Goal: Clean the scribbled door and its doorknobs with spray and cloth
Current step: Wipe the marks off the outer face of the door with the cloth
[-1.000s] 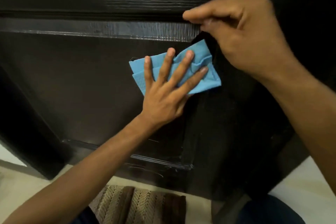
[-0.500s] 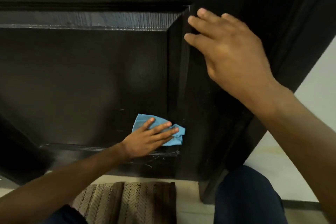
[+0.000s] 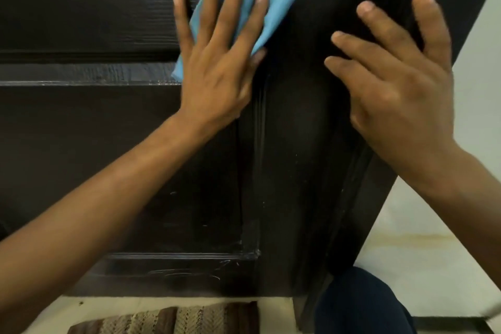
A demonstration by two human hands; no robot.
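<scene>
Up from the bottom corner of the lower panel, where it was half a second ago, the left hand point(image 3: 217, 68) has carried the cloth point(image 3: 268, 5) to the rail above that panel, near the top of the view. Its fingers are straight and spread, pressing the folded blue cloth flat against the dark wood; nothing is pinched or curled round it, and the cloth sticks out past the fingertips to the upper right and below the little finger at the left. The right hand point(image 3: 401, 81) lies open too, palm and loosely spread fingers resting flat on the right-hand upright of the door point(image 3: 81, 157), just beside the door's edge and near the left hand but not touching it. Thin white scribble marks point(image 3: 189, 271) show on the strip below the lower panel, with a few small white flecks on the panel and upright above them. At the foot of the door a brown and beige ribbed mat point(image 3: 176, 318) lies on the pale floor point(image 3: 433, 252), and a knee in dark blue cloth point(image 3: 360, 304) sits at the bottom right. No doorknob or spray bottle is in view.
</scene>
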